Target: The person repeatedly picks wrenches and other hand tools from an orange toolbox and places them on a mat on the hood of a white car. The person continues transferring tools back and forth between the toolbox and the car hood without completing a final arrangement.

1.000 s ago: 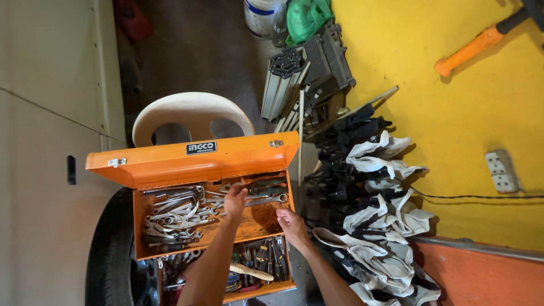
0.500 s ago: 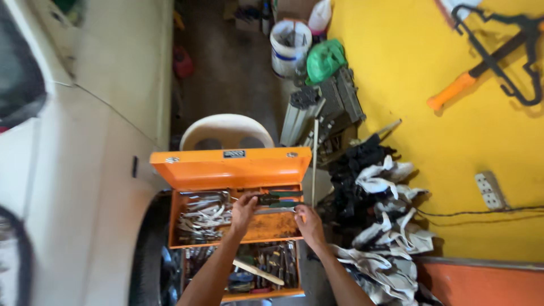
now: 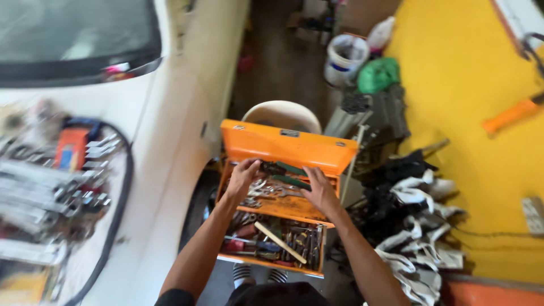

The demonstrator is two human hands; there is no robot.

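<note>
Left hand (image 3: 242, 177): fingers curled at the upper left of the orange toolbox's top tray (image 3: 283, 205), touching the loose wrenches (image 3: 262, 190) there; whether they grip one cannot be told. Right hand (image 3: 319, 190): fingers spread open, palm down, on the tray's right side just beside green-handled pliers (image 3: 289, 168). The orange toolbox (image 3: 289, 146) stands open, lid raised. Its lower compartment holds screwdrivers and a wooden handle (image 3: 280, 242). A white plastic chair (image 3: 281, 115) stands behind it. A white car (image 3: 164, 130) is at left, with socket tools (image 3: 51, 192) lying on it. Gloves (image 3: 422, 226) are piled along the yellow wall (image 3: 470, 73).
</note>
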